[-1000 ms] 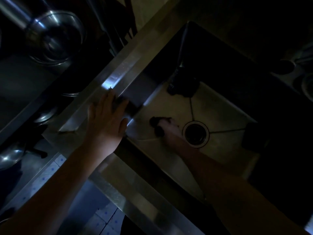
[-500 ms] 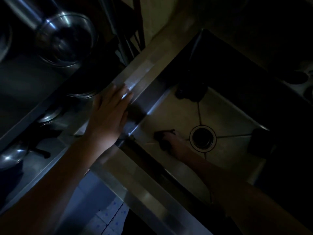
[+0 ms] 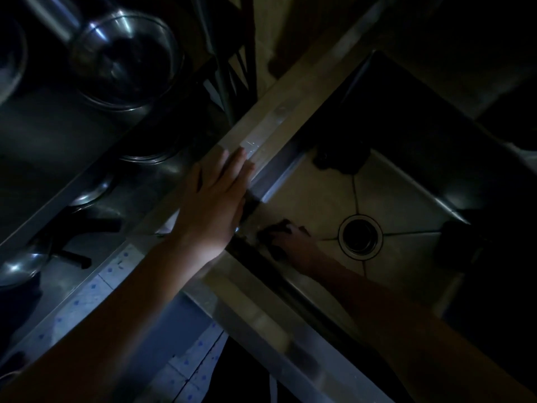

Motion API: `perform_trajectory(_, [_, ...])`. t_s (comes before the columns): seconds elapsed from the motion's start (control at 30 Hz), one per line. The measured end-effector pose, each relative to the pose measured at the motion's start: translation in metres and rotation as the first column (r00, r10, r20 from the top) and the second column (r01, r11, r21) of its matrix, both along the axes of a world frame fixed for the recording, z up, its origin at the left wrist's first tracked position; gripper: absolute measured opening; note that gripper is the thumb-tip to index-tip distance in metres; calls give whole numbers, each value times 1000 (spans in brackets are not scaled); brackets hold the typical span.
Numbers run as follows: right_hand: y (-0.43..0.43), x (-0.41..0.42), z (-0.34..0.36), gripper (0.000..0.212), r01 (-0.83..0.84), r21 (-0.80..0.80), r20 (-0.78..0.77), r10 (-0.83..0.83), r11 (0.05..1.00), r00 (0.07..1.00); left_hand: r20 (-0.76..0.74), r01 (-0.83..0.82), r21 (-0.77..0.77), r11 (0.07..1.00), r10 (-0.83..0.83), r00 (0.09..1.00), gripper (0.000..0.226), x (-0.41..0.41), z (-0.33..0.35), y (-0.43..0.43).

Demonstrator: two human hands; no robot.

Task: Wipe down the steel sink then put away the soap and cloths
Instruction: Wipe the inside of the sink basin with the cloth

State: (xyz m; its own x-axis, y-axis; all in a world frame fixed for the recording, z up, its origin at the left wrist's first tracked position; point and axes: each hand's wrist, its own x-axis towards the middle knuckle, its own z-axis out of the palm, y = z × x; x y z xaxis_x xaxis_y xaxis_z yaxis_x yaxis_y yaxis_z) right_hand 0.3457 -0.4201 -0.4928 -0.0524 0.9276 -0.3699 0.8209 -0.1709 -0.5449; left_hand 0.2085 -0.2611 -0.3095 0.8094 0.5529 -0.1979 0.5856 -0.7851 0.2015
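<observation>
Sink (image 3: 308, 196) steel, dull sheen, dark crumpled cloth (image 3: 276, 228) under right hand (image 3: 295, 244)

Open sink floor around the drain, corners and left rim taken.

The sink (image 3: 401, 199) floor lies bare behind and to the right of the drain (image 3: 360, 237), leaving room for a hand to pass there. A dark lump (image 3: 340, 159) fills the far corner and a dark object (image 3: 459, 242) blocks the right one; the dim light hides what they are. The right hand (image 3: 293, 245), over a dark cloth (image 3: 276, 229), takes up the floor left of the drain. The left hand (image 3: 215, 205) lies flat on the left rim; beyond its fingertips the rim is bare. Steel bowls (image 3: 125, 59) crowd the shelf beside it.
</observation>
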Motion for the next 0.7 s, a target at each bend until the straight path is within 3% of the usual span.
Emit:
perform_trajectory(0.17, [-71,20,-7,47,-203,-192,89,223,960,971,29,44,-17,999,-43,999,47,-9,0,-24])
perform_trajectory(0.37, [-127,38,-10,44,-194,-257,138,235,947,962,105,13,-9,1000,-12,994,36,-31,5,-72])
perform_trajectory(0.47, [-121,37,-5,51,-104,-184,93,123,977,988,107,-20,-26,999,23,994,34,-37,9,-96])
perform_trajectory(0.57, [-94,16,2,45,108,-92,31,-106,990,994,109,-26,-49,998,31,994,37,-38,10,-118])
perform_trajectory(0.63, [-72,1,1,43,187,-86,70,-181,979,981,118,-36,-67,997,44,992,36,-37,9,-130])
perform_trajectory(0.7, [-58,-5,2,46,64,-124,77,-55,990,996,125,-41,-60,997,48,991,34,-37,6,-140])
